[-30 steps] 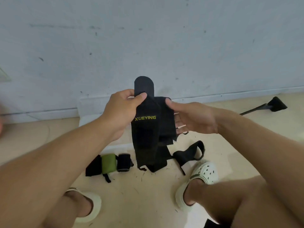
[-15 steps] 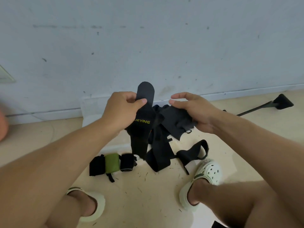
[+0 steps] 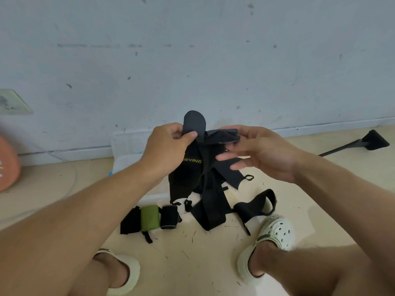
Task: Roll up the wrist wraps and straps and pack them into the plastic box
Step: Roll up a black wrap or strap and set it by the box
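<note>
My left hand point(image 3: 168, 146) pinches the top of a black wrist wrap point(image 3: 188, 174) with yellow lettering, held up in front of the wall. My right hand point(image 3: 256, 150) grips a folded end of the same black bundle at its upper right, lower fingers spread. Long black tails hang down to the floor point(image 3: 209, 212). A clear plastic box point(image 3: 126, 146) stands against the wall behind my left hand, mostly hidden. On the floor lie a rolled black wrap point(image 3: 170, 216), a green roll point(image 3: 150, 217) and a looped black strap point(image 3: 256, 205).
My two feet in white clogs point(image 3: 271, 238) rest on the beige floor either side of the straps. A black floor tool point(image 3: 372, 141) with a long handle lies at the far right. An orange object point(image 3: 7, 163) sits at the left edge.
My right hand has lifted its end of the black fabric up toward my left hand's thumb, and the bundle has bunched up. The lettered wrap hangs more crumpled than a second ago.
</note>
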`<action>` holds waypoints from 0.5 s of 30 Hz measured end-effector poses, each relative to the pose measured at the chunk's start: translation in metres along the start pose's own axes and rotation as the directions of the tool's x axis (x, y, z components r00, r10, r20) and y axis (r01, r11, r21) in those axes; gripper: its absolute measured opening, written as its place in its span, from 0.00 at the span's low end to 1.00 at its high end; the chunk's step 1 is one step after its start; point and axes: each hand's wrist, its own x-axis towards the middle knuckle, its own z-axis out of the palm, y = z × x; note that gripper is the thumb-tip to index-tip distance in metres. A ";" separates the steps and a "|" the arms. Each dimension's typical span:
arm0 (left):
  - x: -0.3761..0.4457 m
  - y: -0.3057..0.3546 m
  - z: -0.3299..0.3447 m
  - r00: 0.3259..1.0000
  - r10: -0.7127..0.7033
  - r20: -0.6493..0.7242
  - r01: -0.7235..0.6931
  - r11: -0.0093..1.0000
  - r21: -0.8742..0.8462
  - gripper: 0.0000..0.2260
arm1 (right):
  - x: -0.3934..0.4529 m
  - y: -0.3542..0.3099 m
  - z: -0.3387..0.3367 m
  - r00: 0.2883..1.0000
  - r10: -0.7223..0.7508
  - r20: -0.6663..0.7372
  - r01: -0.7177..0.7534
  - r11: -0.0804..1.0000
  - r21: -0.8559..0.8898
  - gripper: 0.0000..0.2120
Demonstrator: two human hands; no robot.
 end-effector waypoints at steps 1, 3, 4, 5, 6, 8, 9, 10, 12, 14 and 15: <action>0.000 0.000 0.001 1.000 -0.006 0.010 0.006 1.000 0.002 0.05 | -0.001 0.001 0.002 0.998 -0.014 -0.059 0.008 0.996 -0.085 0.09; -0.001 -0.001 0.001 0.999 -0.026 0.027 0.027 1.000 -0.014 0.05 | 0.001 0.005 0.003 0.979 -0.029 -0.203 -0.001 0.989 -0.147 0.14; -0.001 -0.001 0.002 0.999 -0.039 0.036 0.040 0.999 -0.024 0.05 | 0.002 0.006 0.002 0.964 -0.030 -0.263 -0.005 0.991 -0.134 0.16; -0.001 0.000 0.001 0.998 -0.051 0.045 0.052 0.998 -0.033 0.06 | 0.003 0.005 0.002 0.952 -0.025 -0.306 -0.009 0.994 -0.111 0.17; -0.001 -0.001 0.001 0.997 -0.061 0.054 0.063 0.997 -0.040 0.06 | 0.004 0.005 0.001 0.944 -0.021 -0.329 -0.012 0.995 -0.098 0.17; 0.001 -0.002 0.001 0.995 -0.078 0.070 0.082 0.995 -0.062 0.06 | 0.005 0.007 -0.003 0.940 -0.018 -0.340 -0.010 0.997 -0.083 0.18; 0.002 -0.003 0.001 0.993 -0.085 0.078 0.091 0.993 -0.077 0.06 | 0.005 0.006 -0.004 0.940 -0.015 -0.340 -0.013 0.997 -0.078 0.19; 0.003 -0.003 0.001 0.992 -0.092 0.087 0.100 0.991 -0.087 0.06 | 0.005 0.007 -0.005 0.942 -0.011 -0.335 -0.014 0.997 -0.071 0.19; 0.004 -0.004 0.001 0.989 -0.099 0.107 0.110 0.989 -0.098 0.06 | 0.005 0.007 -0.005 0.945 -0.005 -0.326 -0.014 0.998 -0.057 0.17; 0.004 -0.004 0.002 0.987 -0.097 0.124 0.111 0.988 -0.105 0.06 | 0.005 0.007 -0.005 0.946 -0.004 -0.325 -0.013 0.999 -0.050 0.16; 0.004 -0.004 0.002 0.987 -0.093 0.130 0.107 0.989 -0.105 0.06 | 0.004 0.007 -0.006 0.945 -0.004 -0.328 -0.013 0.999 -0.051 0.15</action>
